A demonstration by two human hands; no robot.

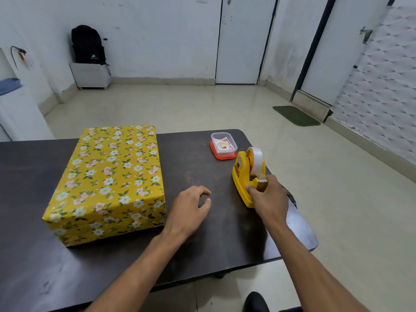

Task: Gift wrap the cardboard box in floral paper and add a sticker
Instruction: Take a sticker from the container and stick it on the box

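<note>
Cardboard box [110, 174] sits on the left side of the dark table [191, 158], lying flat, with its long side running from near to far. Yellow floral paper [105, 224] covers every side I can see, so I think the wrapping is about done.

My left hand [191, 206] is just right of the box's near corner. Its fingers are loosely bent and it holds nothing. My right hand [270, 197] is wrapped around the near end of the yellow tape dispenser [242, 174], close to the right edge of the table. The tape roll [255, 159] stands up in it.

On the far right is a small clear tub [223, 145] on a red lid, with a sticker [221, 145] inside.

I think the box is stiff and fairly light, but wide, so it needs two hands, one on each long side. The paper looks smooth and may slip. It can also tear or crease at the corners, so I would press with flat fingers and not pinch the folds. The sticker is thin and bendy. I would lift it by one edge.
</note>
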